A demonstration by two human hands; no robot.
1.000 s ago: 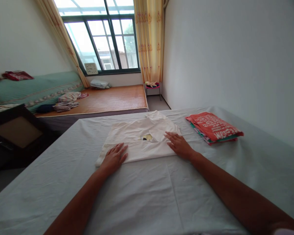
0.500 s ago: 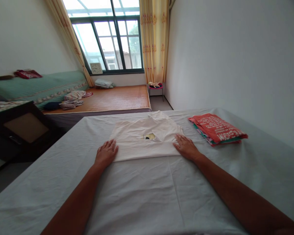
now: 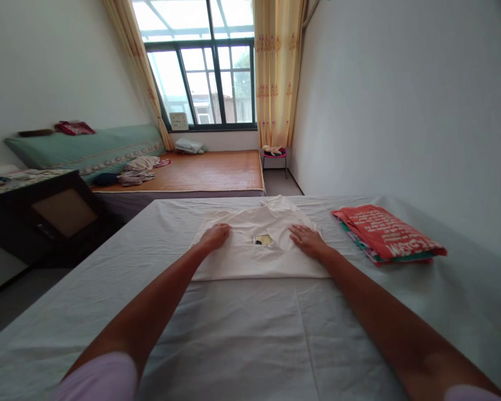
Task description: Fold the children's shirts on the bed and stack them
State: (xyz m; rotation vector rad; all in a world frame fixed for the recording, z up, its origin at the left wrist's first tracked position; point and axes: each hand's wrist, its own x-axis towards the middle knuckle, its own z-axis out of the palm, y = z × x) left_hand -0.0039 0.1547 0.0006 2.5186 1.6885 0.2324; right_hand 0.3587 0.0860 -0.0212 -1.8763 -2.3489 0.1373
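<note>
1. Left hand and right hand lie flat, fingers released, grasping nothing, pressing on the white shirt.
2. The shirt lies folded mid-bed, long axis left to right, collar toward the window.
3. A stack of folded clothes sits right of it, apart.

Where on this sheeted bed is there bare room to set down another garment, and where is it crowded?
Bare sheet runs between the forearms, below the white shirt. More lies left of the left hand, toward the bed's edge. It is crowded on the right: the right hand rests on the shirt, and the folded stack lies just beyond.
</note>
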